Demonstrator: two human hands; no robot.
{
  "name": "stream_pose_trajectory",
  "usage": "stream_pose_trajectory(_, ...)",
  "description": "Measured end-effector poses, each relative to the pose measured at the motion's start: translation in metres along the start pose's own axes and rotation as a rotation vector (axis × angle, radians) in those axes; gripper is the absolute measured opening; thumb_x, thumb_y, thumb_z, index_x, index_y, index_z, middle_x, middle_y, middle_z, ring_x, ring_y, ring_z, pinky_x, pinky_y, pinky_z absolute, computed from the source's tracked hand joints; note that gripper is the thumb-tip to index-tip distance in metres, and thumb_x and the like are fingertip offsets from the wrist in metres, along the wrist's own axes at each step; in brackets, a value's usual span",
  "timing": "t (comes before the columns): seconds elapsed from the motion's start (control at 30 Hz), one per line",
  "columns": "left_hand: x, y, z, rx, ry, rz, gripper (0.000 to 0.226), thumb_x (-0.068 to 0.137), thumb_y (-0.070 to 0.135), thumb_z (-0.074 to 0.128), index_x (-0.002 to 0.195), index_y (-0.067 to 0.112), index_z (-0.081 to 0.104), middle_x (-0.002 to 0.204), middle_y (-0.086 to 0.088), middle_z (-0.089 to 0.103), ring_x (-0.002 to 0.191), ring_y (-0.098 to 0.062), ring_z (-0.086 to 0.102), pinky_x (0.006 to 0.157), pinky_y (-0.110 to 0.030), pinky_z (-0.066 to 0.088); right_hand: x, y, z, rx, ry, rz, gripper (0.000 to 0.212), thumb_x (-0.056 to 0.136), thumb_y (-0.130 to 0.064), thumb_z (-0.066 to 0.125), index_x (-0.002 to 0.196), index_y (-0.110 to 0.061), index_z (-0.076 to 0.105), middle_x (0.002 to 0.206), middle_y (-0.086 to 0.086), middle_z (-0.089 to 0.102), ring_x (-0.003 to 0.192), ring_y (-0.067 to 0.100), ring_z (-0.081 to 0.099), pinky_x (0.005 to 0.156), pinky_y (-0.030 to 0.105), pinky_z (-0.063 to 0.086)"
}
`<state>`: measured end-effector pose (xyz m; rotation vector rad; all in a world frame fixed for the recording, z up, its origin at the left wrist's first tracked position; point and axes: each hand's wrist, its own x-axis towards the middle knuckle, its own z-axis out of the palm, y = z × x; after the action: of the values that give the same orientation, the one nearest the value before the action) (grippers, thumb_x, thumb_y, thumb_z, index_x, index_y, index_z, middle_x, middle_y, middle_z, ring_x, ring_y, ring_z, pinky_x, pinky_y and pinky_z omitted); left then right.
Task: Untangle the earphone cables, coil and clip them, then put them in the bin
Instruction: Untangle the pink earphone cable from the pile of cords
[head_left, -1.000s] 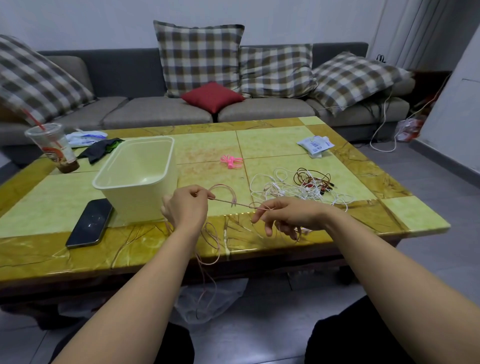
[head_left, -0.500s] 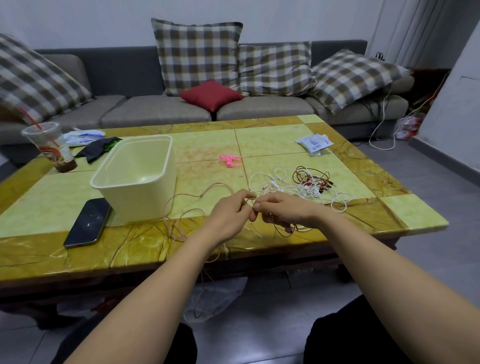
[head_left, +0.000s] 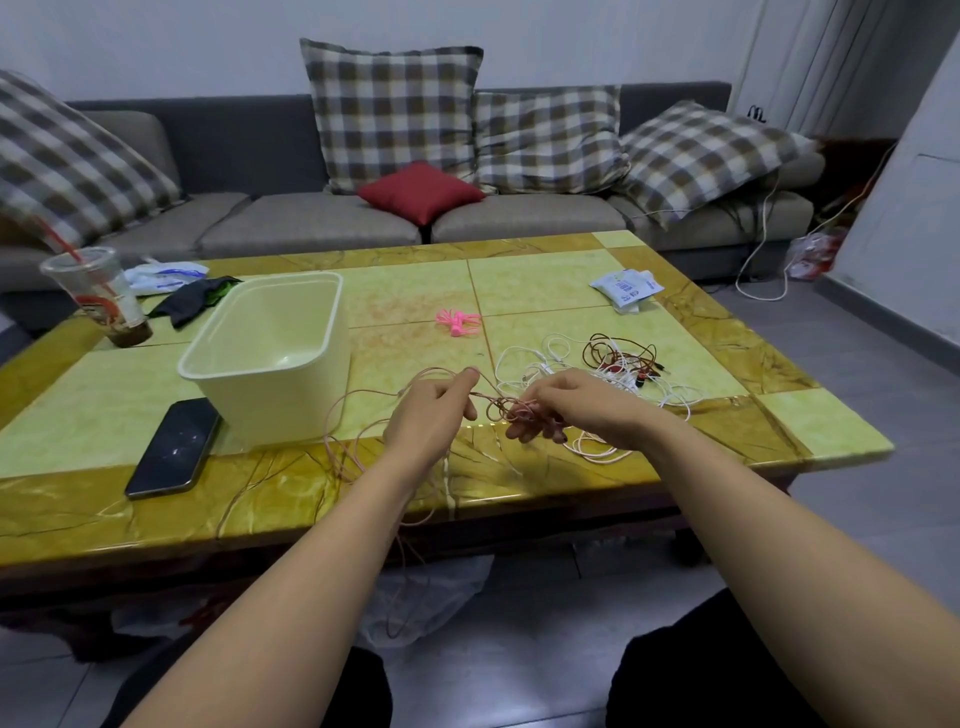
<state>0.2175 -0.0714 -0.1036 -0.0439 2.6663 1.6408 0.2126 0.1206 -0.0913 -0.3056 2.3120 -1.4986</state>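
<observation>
A thin pink earphone cable (head_left: 358, 415) loops over the table's front edge and hangs toward the floor. My left hand (head_left: 431, 415) pinches a strand of it between thumb and fingers. My right hand (head_left: 566, 408) holds a small bunched coil of the same cable (head_left: 506, 410) in its curled fingers, just right of the left hand. A tangle of white and dark red earphone cables (head_left: 602, 364) lies on the table behind my right hand. A cream plastic bin (head_left: 270, 358) stands open at the left. Pink clips (head_left: 457, 321) lie mid-table.
A black phone (head_left: 174, 447) lies by the bin near the front edge. A plastic cup with a straw (head_left: 98, 296), a dark cloth (head_left: 192, 301) and a white packet (head_left: 166, 274) sit at the far left. Another white packet (head_left: 626, 287) lies far right. A sofa stands behind.
My hands came together from being spread apart, then the left hand drew slightly left again. The taut stretch of pink cable is now bunched at my right fingers.
</observation>
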Motion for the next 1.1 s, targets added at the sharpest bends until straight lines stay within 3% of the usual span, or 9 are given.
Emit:
stream_pose_trajectory(0.17, -0.008, 0.012, -0.001, -0.123, -0.132, -0.133, 0.070, 0.091, 0.071, 0.032, 0.066, 0.011, 0.056, 0.079, -0.004, 0.049, 0.072, -0.017, 0.042, 0.072, -0.034, 0.032, 0.001, 0.001, 0.000, 0.072, 0.009, 0.068, 0.033, 0.099, -0.010, 0.036, 0.103, 0.009, 0.062, 0.096, 0.018, 0.074, 0.070, 0.025, 0.063, 0.064, 0.033, 0.049)
stream_pose_trajectory(0.27, -0.011, 0.014, -0.003, -0.144, -0.211, -0.154, 0.075, 0.090, 0.074, 0.028, 0.072, 0.010, 0.062, 0.081, -0.004, 0.052, 0.069, -0.015, 0.040, 0.077, -0.035, 0.027, 0.002, 0.006, -0.001, 0.031, 0.058, 0.010, 0.030, 0.099, -0.014, 0.046, 0.103, 0.005, 0.068, 0.105, 0.011, 0.070, 0.081, 0.022, 0.060, 0.071, 0.037, 0.048)
stream_pose_trajectory(0.33, -0.012, 0.015, -0.002, -0.172, -0.252, -0.159, 0.074, 0.089, 0.076, 0.028, 0.076, 0.014, 0.066, 0.079, -0.004, 0.055, 0.069, -0.013, 0.043, 0.081, -0.037, 0.026, 0.000, 0.004, -0.002, 0.018, 0.104, -0.033, 0.023, 0.098, -0.011, 0.052, 0.111, -0.005, 0.070, 0.107, 0.010, 0.069, 0.084, 0.018, 0.058, 0.068, 0.027, 0.048)
stream_pose_trajectory(0.43, -0.012, 0.015, 0.000, -0.208, -0.265, -0.158, 0.072, 0.088, 0.076, 0.029, 0.073, 0.017, 0.069, 0.079, -0.004, 0.061, 0.077, -0.014, 0.048, 0.095, -0.040, 0.027, -0.002, 0.002, -0.002, 0.107, 0.095, -0.063, 0.023, 0.096, -0.004, 0.056, 0.117, -0.002, 0.064, 0.099, 0.019, 0.072, 0.070, 0.022, 0.063, 0.059, 0.025, 0.048)
stream_pose_trajectory(0.53, -0.010, 0.014, 0.000, -0.240, -0.188, -0.135, 0.046, 0.087, 0.074, 0.037, 0.081, 0.034, 0.061, 0.106, -0.010, 0.069, 0.103, -0.024, 0.054, 0.109, -0.048, 0.028, -0.001, 0.001, 0.002, 0.090, 0.151, -0.060, 0.017, 0.097, -0.008, 0.056, 0.110, 0.003, 0.056, 0.081, 0.012, 0.075, 0.057, 0.020, 0.062, 0.053, 0.022, 0.044)
stream_pose_trajectory(0.67, -0.006, 0.012, -0.001, -0.301, -0.092, -0.133, 0.056, 0.093, 0.065, 0.037, 0.104, 0.020, 0.069, 0.093, -0.002, 0.061, 0.087, -0.013, 0.048, 0.092, -0.037, 0.027, -0.001, 0.001, 0.001, 0.080, 0.178, -0.089, 0.015, 0.096, -0.008, 0.059, 0.105, 0.004, 0.059, 0.097, 0.016, 0.070, 0.069, 0.016, 0.065, 0.058, 0.027, 0.054)
stream_pose_trajectory(0.77, -0.004, 0.012, -0.002, -0.339, -0.069, -0.126, 0.067, 0.093, 0.066, 0.037, 0.096, 0.012, 0.077, 0.084, 0.000, 0.059, 0.078, -0.011, 0.044, 0.090, -0.036, 0.026, -0.004, -0.002, 0.000, 0.135, 0.124, -0.102, 0.016, 0.093, 0.003, 0.056, 0.108, 0.001, 0.060, 0.110, 0.020, 0.065, 0.070, 0.011, 0.064, 0.059, 0.025, 0.052)
stream_pose_trajectory(0.93, -0.006, 0.013, -0.002, -0.318, -0.112, -0.173, 0.073, 0.085, 0.073, 0.040, 0.081, 0.008, 0.073, 0.080, 0.000, 0.058, 0.077, -0.013, 0.045, 0.096, -0.041, 0.029, -0.004, -0.004, 0.002, 0.224, -0.051, -0.094, 0.028, 0.081, -0.010, 0.052, 0.108, -0.003, 0.059, 0.085, 0.004, 0.067, 0.076, 0.024, 0.059, 0.082, 0.045, 0.047)
stream_pose_trajectory(1.1, -0.010, 0.015, -0.004, -0.262, -0.171, -0.185, 0.068, 0.082, 0.076, 0.042, 0.063, 0.014, 0.063, 0.078, -0.003, 0.060, 0.075, -0.016, 0.046, 0.079, -0.035, 0.033, -0.001, -0.011, 0.003, 0.308, -0.038, -0.042, 0.035, 0.082, -0.027, 0.043, 0.104, -0.008, 0.063, 0.069, 0.000, 0.055, 0.062, 0.014, 0.044, 0.064, 0.034, 0.043)
